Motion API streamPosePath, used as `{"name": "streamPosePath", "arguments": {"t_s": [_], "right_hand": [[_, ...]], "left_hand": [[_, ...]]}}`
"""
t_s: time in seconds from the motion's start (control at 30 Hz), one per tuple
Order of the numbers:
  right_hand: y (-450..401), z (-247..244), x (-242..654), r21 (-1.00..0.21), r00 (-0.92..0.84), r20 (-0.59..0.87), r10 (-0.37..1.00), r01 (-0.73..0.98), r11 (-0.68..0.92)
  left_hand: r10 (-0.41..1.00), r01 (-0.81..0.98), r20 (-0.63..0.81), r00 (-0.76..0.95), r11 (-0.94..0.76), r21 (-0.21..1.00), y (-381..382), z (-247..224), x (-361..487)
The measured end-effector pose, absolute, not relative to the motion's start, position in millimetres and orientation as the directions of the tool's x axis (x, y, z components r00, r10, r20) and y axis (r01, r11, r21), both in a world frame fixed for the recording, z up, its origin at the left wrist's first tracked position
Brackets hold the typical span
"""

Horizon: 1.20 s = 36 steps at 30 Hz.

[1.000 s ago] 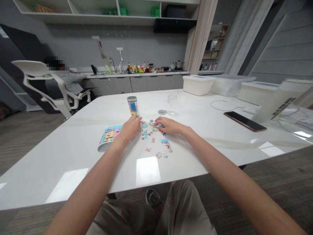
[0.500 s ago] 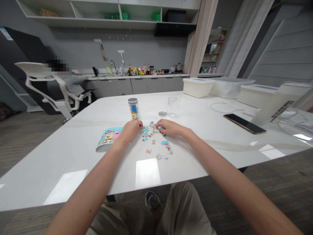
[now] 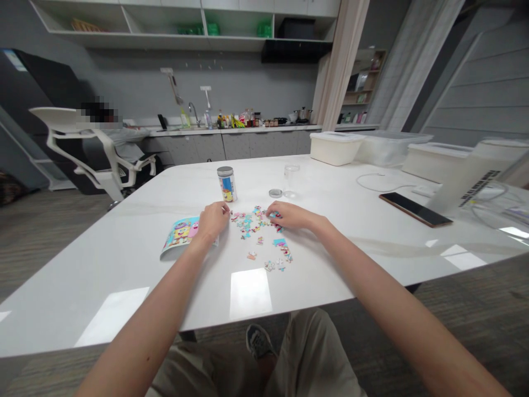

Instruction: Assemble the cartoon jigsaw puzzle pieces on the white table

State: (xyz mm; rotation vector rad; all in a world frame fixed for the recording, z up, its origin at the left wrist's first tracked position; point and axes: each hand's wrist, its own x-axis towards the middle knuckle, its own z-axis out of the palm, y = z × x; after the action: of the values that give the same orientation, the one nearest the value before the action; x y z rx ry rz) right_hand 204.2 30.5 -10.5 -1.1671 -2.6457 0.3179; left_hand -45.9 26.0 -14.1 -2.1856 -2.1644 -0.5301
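Note:
A loose pile of colourful jigsaw puzzle pieces (image 3: 247, 223) lies on the white table between my hands. My left hand (image 3: 215, 218) is at the pile's left side, fingers curled together; what they may hold is too small to make out. At the pile's right edge, my right hand (image 3: 286, 213) has its fingers bent down and closed over pieces, their tips partly hidden. Several pieces joined in a curved strip (image 3: 285, 251) lie nearer to me. A picture sheet (image 3: 179, 234) with cartoon figures is partly covered by my left wrist.
Behind the pile stand a printed canister (image 3: 227, 184) with a metal lid, a clear jar (image 3: 291, 182) and a loose lid (image 3: 275, 193). A phone (image 3: 415, 209), a white bottle (image 3: 475, 173) and lidded boxes (image 3: 335, 149) are on the right. A person sits in a chair (image 3: 103, 160) back left.
My left hand has shifted left, away from the pile, uncovering pieces at its left edge. My right hand has barely moved, staying at the right edge.

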Motion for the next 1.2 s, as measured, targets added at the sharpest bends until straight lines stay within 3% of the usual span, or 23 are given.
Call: {"name": "streamPosePath", "arguments": {"t_s": [0.2,0.53,0.97,1.2], "right_hand": [[37.0,-8.4,213.6,-0.214,-0.555,0.074,0.828,0.802,0.557],[45.9,-4.9,232.2,-0.128,-0.394,0.048,0.918,0.909,0.397],[47.7,-5.3,232.6,-0.139,-0.409,0.04,0.912,0.901,0.411],[49.0,-7.4,231.6,-0.139,-0.416,0.042,0.908,0.898,0.418]], "left_hand": [[0.974,0.994,0.226,-0.016,-0.009,0.109,26.5,-17.2,-49.8],[0.911,0.93,0.211,0.355,-0.368,0.025,22.2,-18.0,-37.8],[0.864,0.888,0.254,0.434,-0.458,0.04,22.7,-22.7,-35.9],[0.875,0.89,0.285,0.391,-0.439,0.126,23.7,-26.3,-32.1]]}}
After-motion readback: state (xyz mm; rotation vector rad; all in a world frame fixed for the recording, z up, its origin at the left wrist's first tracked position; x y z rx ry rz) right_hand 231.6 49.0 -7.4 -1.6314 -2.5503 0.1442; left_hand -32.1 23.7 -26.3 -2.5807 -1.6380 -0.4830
